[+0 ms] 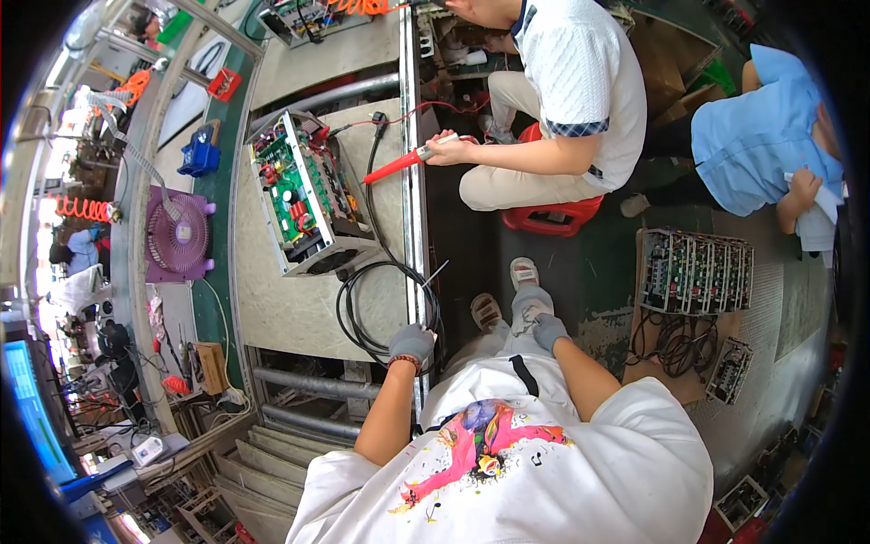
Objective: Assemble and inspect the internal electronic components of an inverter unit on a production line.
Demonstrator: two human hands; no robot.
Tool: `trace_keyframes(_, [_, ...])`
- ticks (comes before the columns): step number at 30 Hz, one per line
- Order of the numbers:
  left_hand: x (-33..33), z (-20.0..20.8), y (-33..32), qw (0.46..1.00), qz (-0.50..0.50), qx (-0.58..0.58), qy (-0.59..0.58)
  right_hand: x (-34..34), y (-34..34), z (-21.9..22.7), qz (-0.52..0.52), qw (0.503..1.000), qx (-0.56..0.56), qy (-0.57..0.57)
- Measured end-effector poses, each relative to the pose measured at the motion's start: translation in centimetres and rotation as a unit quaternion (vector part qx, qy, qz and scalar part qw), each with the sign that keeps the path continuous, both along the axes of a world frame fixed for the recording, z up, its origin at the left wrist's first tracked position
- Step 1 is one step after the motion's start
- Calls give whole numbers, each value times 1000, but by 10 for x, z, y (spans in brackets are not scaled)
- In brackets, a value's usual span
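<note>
My left hand [412, 343], in a grey glove with a beaded bracelet at the wrist, rests at the bench edge beside a coil of black cable [343, 313]. Its fingers are curled, and what they hold, if anything, is hidden. My right hand [549, 332], also gloved in grey, lies on my leg with nothing visible in it. Beyond the coil stands an opened metal-cased electronic unit [308, 195], its green circuit board exposed. The black cable runs up past this unit to a plug [379, 119].
A seated co-worker [580, 82] holds a red rod-shaped tool [394, 168] over the bench [281, 313]. Another person [752, 136] stands at right. A purple fan [178, 234] and blue bin [200, 150] are left. Stacked circuit-board units [696, 272] and cables lie on the right floor.
</note>
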State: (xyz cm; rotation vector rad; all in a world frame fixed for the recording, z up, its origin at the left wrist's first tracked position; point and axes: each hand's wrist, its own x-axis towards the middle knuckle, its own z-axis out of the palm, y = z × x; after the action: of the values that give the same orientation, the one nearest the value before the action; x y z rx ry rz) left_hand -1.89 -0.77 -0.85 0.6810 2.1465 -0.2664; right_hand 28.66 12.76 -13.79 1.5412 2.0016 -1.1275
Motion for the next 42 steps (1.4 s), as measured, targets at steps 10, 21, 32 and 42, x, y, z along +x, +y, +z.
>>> trace_keyframes(10, [1,0,-1,1000,0,4,3,1,0,-3,-1,1000,-8,-4])
trace_keyframes(21, [2,-5,-3,1000,-2,11,7,1,0,3,-5,1000,-9,-1])
trace_keyframes(32, [3,1,-1,1000,-2,1,13,5,-2,-6,2,1000,8,11])
trace_keyframes(42, [3,-4,-4,1000,-2,5,4,4,-2,-2,-3,1000,5,7])
